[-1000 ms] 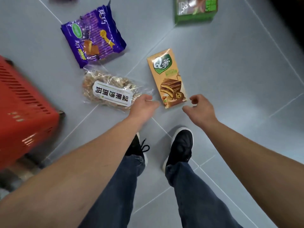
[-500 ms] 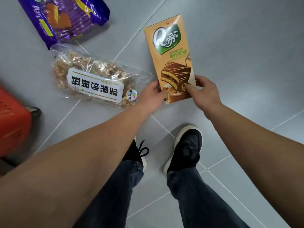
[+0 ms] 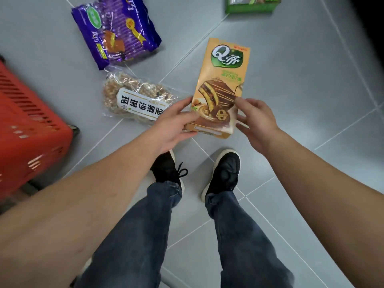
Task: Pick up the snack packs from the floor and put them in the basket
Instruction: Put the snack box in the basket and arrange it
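While both the left hand (image 3: 176,123) and right hand (image 3: 256,119) pinch the orange box (image 3: 221,84) above the floor, 3 packs lie below; the red basket (image 3: 31,129) waits left, contents unseen.

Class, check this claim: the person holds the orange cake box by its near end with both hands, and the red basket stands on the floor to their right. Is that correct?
Not quite. The head view shows the red basket on the floor to the person's left, not their right. The rest stands: the left hand and right hand both hold the orange cake box by its near end.
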A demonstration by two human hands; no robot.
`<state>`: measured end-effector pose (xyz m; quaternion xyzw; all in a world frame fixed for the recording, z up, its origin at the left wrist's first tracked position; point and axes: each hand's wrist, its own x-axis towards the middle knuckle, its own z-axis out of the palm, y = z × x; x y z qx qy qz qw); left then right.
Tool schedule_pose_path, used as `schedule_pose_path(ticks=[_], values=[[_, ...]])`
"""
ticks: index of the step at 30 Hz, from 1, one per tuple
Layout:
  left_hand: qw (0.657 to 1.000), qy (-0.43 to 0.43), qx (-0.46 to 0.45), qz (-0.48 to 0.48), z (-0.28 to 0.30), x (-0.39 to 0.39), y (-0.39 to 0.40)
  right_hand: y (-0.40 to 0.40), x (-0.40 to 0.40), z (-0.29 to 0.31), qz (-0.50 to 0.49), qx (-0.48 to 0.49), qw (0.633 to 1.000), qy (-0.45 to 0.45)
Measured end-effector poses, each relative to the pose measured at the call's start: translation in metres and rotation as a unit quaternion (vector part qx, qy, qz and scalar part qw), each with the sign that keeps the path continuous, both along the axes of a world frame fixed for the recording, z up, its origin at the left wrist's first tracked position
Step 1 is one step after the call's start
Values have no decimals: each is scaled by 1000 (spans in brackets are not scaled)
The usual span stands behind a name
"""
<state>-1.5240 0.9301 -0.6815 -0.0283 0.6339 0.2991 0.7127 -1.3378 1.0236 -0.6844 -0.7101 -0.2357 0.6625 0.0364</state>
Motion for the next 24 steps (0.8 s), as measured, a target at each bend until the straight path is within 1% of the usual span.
schedule_pose_path(ticks=[3,6,9,12,15,18,24], values=[[999,-27,21,-25,46,-20,-10,12,-2,43,-18,17,1000,2],[996,-48,40,-59,97,-37,-18,23,-8,90,-51,17,998,36],[996,-70,44,-44,140,-49,-26,23,-19,131,-78,25,995,62],[997,-45,49,-35,179,-58,-35,18,-29,166,-83,39,993,68],[998,8,45,-47,220,-63,-51,9,-48,208,-56,51,993,93],[997,39,36,-57,258,-66,-72,1,-72,248,-1,67,991,115],[995,82,41,47,316,-99,-140,-32,-153,313,111,84,981,136]])
